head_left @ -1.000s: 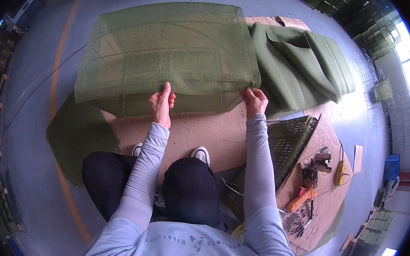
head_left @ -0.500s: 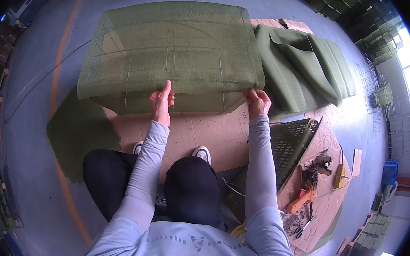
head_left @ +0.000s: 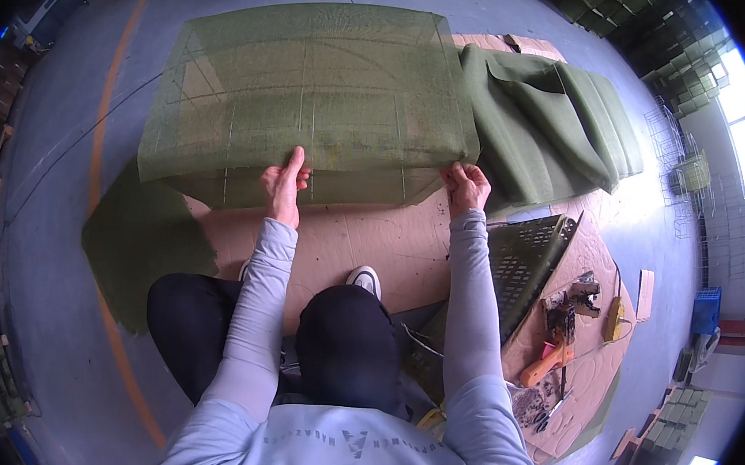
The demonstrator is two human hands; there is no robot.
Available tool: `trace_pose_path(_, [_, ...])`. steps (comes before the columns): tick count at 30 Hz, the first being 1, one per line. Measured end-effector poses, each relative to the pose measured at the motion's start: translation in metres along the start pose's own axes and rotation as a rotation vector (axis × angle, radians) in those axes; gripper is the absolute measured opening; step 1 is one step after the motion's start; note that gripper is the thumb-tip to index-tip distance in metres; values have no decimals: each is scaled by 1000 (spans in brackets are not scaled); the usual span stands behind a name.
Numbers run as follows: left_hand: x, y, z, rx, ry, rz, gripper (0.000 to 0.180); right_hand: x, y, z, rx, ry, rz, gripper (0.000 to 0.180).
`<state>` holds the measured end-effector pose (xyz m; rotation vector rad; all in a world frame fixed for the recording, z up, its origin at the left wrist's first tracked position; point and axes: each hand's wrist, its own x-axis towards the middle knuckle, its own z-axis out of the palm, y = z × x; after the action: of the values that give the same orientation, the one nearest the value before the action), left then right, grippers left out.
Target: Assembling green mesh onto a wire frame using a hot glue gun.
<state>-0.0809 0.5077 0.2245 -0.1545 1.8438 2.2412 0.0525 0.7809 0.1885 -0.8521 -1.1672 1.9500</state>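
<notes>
A sheet of green mesh cloth [head_left: 333, 85] lies over a thin wire frame [head_left: 304, 114] that shows through the weave. At the near edge of the cloth, my left hand [head_left: 284, 190] is closed on the hem, thumb up on top and fingers curled below. My right hand [head_left: 468, 189] pinches the near right corner of the same cloth. The fingertips of both hands are partly hidden by the fabric. Beneath the frame, cardboard [head_left: 347, 243] covers the floor.
Folded green cloth [head_left: 549, 128] lies to the right, another green piece [head_left: 143, 244] to the left. A perforated green crate [head_left: 530, 258] stands by my right arm. Beyond it, cardboard holds an orange-handled tool [head_left: 548, 363], scissors [head_left: 545, 417] and a yellow tool [head_left: 613, 319].
My left hand has shifted slightly left along the near edge of the cloth. My right hand stays at the corner, still pinching it.
</notes>
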Motion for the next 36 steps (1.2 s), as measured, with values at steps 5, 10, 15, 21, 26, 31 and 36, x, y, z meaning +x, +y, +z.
trace_pose_path(5, [-8, -11, -1, -39, 85, 66, 31, -1, 5, 0, 60, 4, -15, 11])
trace_pose_path(10, [-6, -23, -2, -118, 94, 91, 32, -1, 6, -2, 75, 4, -4, 11])
trace_pose_path(15, [6, -40, -9, -46, 67, 89, 34, -7, 5, -1, 96, 22, -36, 11])
trace_pose_path(21, [16, -46, -10, -78, 22, 104, 35, -11, 2, 4, 92, 24, -62, 12])
trace_pose_path(26, [28, -56, -17, -7, -1, 90, 37, -7, 12, 2, 118, 12, -77, 12])
trace_pose_path(31, [36, -61, -23, 25, -47, 110, 38, -9, 19, 0, 214, -2, -65, 11])
trace_pose_path(36, [37, -61, -25, 16, -79, 126, 40, -12, 13, 7, 197, 37, -110, 11])
